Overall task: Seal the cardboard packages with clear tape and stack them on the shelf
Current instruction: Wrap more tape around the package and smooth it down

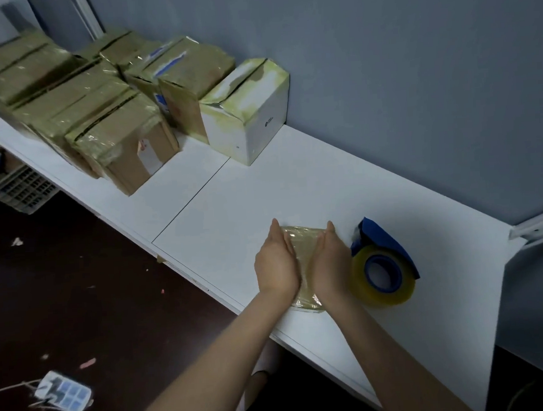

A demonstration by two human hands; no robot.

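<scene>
On the white shelf board [263, 190] below a grey-blue wall [414, 69], the left hand [275, 264] and the right hand [329, 265], both flat and unclenched, press two sides of a small flat tape-wrapped package [300, 237], with taped cardboard boxes [99, 114] stacked at ten o'clock.

hands [277, 262] [329, 262]: 2 | tape dispenser [383, 262]: 1 | taped package [301, 240]: 1 | white box [252, 117]: 1 | brown boxes [133, 144]: many

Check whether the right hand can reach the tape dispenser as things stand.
Probably yes: the tape dispenser lies just beside the right hand, nothing between them, though that hand presses the small package.
</scene>
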